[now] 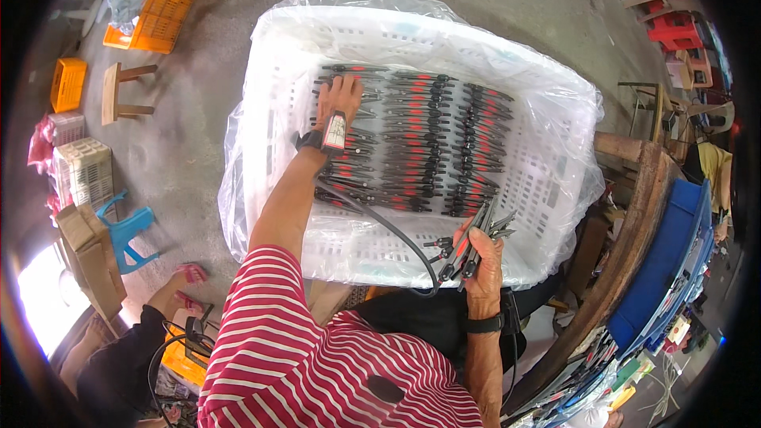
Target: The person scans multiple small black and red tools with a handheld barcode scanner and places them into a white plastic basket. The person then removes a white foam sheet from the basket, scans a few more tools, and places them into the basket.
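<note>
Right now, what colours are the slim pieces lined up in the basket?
The slim pieces are black and red, clearest in head view.

From my remote feed I see a grey, stained floor (190, 166) and a glaring white patch of light (49, 289) at the lower left; I cannot tell whether it is a door or a window. Along the left I make out an orange crate (157, 28), a wooden stool (110, 95), a smaller orange bin (69, 85), a blue stool (128, 235) and a cardboard box (93, 261). On my right, a worn wooden table (648, 198) runs beside a blue tray (662, 257), with a red stool (674, 32) farther off.
</note>
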The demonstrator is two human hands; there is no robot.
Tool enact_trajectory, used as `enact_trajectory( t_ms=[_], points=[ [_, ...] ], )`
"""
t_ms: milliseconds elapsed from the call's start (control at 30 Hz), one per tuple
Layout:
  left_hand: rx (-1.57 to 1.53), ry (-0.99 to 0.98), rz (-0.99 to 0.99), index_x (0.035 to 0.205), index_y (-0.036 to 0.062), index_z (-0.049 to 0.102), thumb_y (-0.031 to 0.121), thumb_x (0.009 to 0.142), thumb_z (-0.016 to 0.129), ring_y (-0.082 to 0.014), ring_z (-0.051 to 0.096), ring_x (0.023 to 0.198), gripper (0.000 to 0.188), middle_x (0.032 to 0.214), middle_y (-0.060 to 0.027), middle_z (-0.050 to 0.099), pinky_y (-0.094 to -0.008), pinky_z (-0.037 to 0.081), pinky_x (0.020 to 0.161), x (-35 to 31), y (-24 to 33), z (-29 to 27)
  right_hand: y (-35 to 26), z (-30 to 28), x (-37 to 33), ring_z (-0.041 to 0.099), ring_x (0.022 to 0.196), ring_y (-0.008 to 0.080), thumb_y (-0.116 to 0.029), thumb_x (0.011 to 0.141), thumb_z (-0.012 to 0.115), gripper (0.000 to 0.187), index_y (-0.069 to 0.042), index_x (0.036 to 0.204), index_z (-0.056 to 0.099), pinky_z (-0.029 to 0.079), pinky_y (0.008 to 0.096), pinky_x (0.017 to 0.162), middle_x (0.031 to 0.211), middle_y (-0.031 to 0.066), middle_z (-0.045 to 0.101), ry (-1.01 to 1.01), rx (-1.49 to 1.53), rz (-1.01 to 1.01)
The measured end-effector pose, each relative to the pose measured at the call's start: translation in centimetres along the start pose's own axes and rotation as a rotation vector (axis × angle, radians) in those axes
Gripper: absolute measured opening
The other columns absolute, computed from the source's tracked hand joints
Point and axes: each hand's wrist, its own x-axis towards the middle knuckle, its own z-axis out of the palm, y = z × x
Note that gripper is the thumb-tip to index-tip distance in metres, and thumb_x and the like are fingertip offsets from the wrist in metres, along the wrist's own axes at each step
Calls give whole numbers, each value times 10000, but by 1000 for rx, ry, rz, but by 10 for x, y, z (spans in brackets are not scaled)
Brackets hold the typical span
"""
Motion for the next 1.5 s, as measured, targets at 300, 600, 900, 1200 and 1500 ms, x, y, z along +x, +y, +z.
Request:
enact_trajectory(
  t_ms=[300,600,900,1200,1500],
  points=[
    [-224,101,-188,938,42,568,23,693,591,-260,524,900,247,940,-99,521,-385,391,750,0,-2,6,-3,1,-1,623,624,148,-114,772,672,170,-16,903,626,530,270,560,744,75,642,-17,12,17],
    [-413,100,-350,949,32,553,-75,584,651,-321,519,922,393,971,-126,507,-405,428,778,1,-6,7,0,1,0,622,639,145,-95,766,668,168,-18,908,622,532,268,574,772,54,640,-4,38,4],
    [-406,127,-362,931,18,539,-90,611,620,-348,517,903,347,950,-148,494,-419,450,742,3,-7,1,-1,2,0,607,620,136,-130,772,663,182,-11,902,618,513,252,555,764,65,636,-12,-8,-11],
    [-463,-72,-396,922,13,551,-17,693,586,-355,513,931,234,964,-165,527,-429,435,798,12,-13,-13,0,-1,1,594,600,123,-137,775,662,171,-12,884,620,496,240,536,735,55,630,-68,-18,-13],
    [-439,-186,-258,979,39,572,-52,631,620,-331,462,1030,363,1008,-139,532,-414,391,909,-10,-24,-14,-1,-1,1,596,595,126,-120,769,679,171,-7,882,621,503,251,531,730,58,627,-70,25,4]
  ],
)
